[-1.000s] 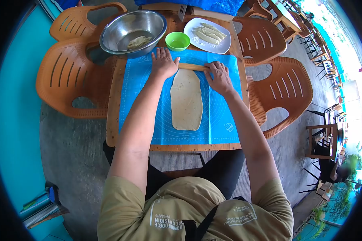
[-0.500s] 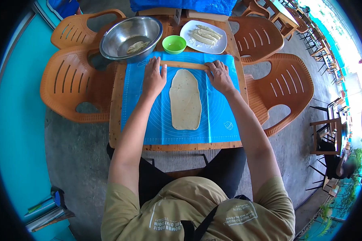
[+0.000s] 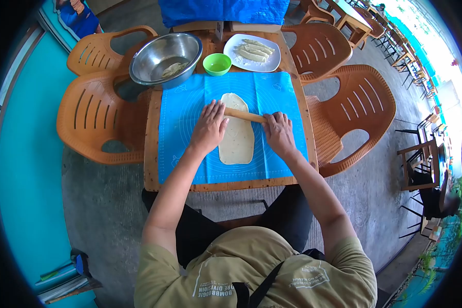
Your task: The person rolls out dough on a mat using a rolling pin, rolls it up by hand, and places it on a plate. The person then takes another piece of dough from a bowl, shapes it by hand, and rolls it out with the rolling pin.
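A wooden rolling pin (image 3: 245,115) lies slightly tilted across the upper part of a long, flat piece of pale dough (image 3: 236,141). The dough rests on a blue mat (image 3: 187,134) with printed circles. At the pin's left end is my left hand (image 3: 210,126), palm down, its fingers resting over the pin. My right hand (image 3: 280,132) is on the right end, fingers over the wood. Beyond the mat stand a metal bowl (image 3: 143,62) with some dough in it, a small green bowl (image 3: 217,64) and a white plate (image 3: 272,61) bearing several dough pieces (image 3: 254,50).
The wooden table (image 3: 308,149) has orange chairs on both sides, among them a near left chair (image 3: 95,115) and a near right chair (image 3: 359,102). A blue cover (image 3: 223,11) hangs at the far edge. More tables stand at the right, where a person is partly visible.
The rolling pin and both hands have come nearer to my body, from beyond the dough's far end onto its upper part. The pin is now more tilted, and the view has shifted slightly.
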Motion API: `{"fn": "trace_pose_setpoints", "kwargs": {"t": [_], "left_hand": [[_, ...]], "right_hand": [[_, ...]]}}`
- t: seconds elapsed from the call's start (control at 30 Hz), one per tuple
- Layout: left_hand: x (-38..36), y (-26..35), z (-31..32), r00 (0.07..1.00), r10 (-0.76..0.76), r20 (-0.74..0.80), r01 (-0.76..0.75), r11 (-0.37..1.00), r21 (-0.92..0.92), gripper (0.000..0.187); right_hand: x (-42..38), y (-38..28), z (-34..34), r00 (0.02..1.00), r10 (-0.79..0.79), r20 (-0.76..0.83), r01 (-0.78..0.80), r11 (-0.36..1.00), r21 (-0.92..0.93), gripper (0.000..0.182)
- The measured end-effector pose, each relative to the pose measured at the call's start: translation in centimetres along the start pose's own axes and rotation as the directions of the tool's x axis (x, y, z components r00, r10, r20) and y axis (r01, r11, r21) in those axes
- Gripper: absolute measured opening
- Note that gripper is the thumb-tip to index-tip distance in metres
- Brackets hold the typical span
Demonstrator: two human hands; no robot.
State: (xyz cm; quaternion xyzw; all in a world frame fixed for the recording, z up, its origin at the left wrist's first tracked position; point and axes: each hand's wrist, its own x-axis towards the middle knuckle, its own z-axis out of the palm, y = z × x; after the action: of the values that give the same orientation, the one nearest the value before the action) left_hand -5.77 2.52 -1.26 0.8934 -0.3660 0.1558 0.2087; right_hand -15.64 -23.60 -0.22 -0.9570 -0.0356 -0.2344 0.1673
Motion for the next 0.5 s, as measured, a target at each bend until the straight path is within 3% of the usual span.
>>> {"fn": "trace_pose_setpoints", "kwargs": {"t": [0.03, 0.07, 0.2, 0.27, 0.5], "left_hand": [[-0.1, 0.0, 0.5, 0.998, 0.000, 0.067, -0.003, 0.999, 0.048, 0.057], [-0.3, 0.0, 0.9, 0.998, -0.002, 0.069, -0.003, 0.998, 0.070, 0.059], [0.5, -0.2, 1.1, 0.998, 0.002, 0.064, -0.008, 0.994, 0.106, 0.058], [1.3, -0.3, 1.1, 0.992, -0.016, 0.124, 0.004, 0.995, 0.096, 0.059], [5.1, -1.0, 1.8, 0.960, -0.082, 0.269, 0.044, 0.989, 0.144, 0.065]], "right_hand": [[-0.3, -0.1, 0.2, 1.000, 0.008, -0.013, -0.009, 1.000, -0.009, 0.029], [-0.7, -0.1, 0.3, 0.993, 0.084, 0.080, -0.083, 0.996, -0.015, 0.041], [-1.0, -0.5, 1.2, 0.997, 0.060, 0.042, -0.054, 0.991, -0.124, 0.054], [-0.6, -0.4, 0.8, 0.980, 0.113, 0.164, -0.091, 0.986, -0.137, 0.063], [2.0, 0.6, 1.5, 0.960, 0.202, 0.191, -0.164, 0.966, -0.199, 0.068]]}}
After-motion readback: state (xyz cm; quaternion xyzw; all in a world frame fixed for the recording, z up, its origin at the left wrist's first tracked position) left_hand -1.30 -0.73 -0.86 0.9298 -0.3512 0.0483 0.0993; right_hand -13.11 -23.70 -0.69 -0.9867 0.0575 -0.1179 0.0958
